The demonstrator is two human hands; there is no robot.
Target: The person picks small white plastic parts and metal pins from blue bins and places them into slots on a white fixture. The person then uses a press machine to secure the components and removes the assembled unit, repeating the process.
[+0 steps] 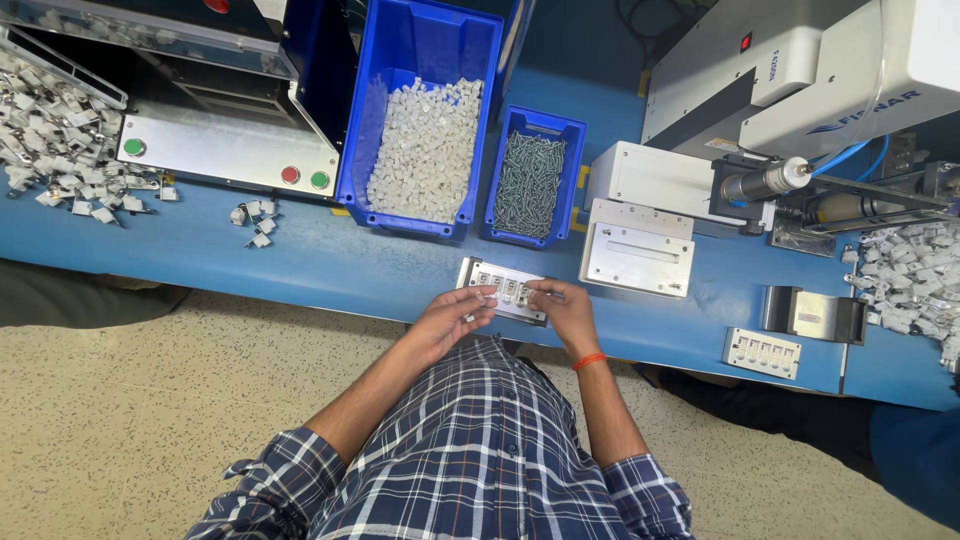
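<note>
Small metal fixture plate [503, 290] with a row of slots sits at the near edge of the blue counter [330, 262], some slots look filled. Left hand [452, 318] pinches a small white piece at the plate; right hand [566, 308] fingers curled on the other end, grip contents unclear. Large bin of white parts [425, 150] and small bin of screws [530, 185] behind.

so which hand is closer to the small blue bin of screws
Right. The right hand rests on the metal jig plate just below the screw bin; the left hand holds the plate's other end, further to the bin's left.
</note>
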